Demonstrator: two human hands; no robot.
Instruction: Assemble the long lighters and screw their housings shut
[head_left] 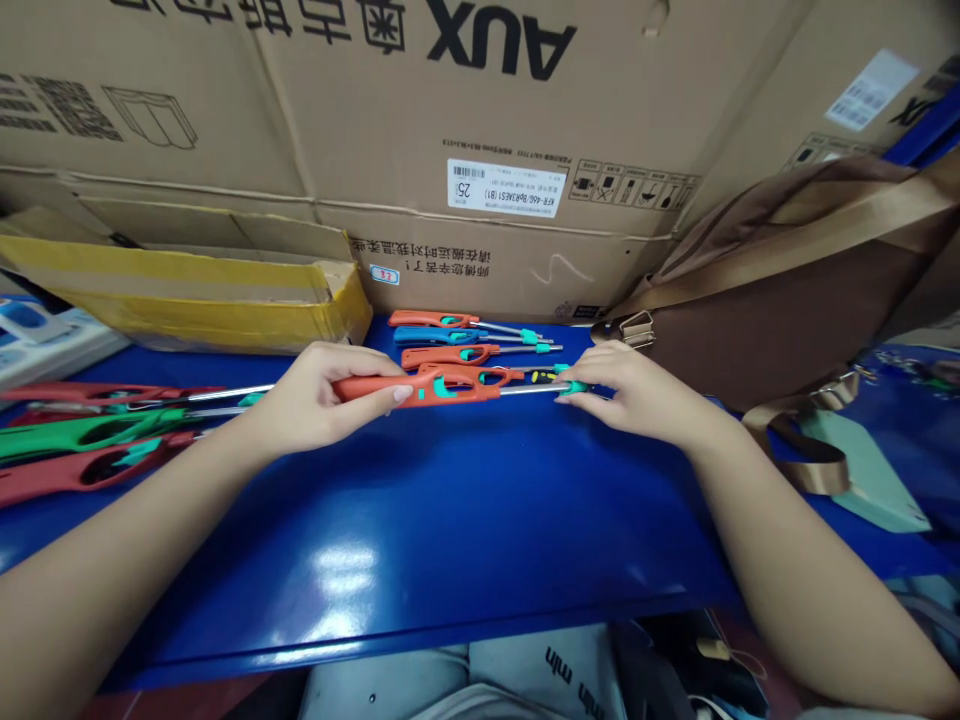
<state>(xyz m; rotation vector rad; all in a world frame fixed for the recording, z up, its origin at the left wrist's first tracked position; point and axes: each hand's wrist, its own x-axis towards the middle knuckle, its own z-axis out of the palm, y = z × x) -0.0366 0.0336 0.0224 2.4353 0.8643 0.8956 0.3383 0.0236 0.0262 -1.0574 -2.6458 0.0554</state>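
Over the blue table (480, 520), 1 orange gas lighter (427, 385) spans 2 hands
Left hand (315, 395) clamps its handle (360, 386), right hand (626, 390) pinches the teal tip (575, 387); if the right pinch slackens, the metal nozzle (525, 390) could swing and knock the lighters (431, 357) lying just behind

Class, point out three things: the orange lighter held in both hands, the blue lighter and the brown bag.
Held orange lighter (427, 381), head view: on its handle.
Blue lighter (424, 336), head view: on its handle.
Brown bag (787, 290), head view: on its broad side.
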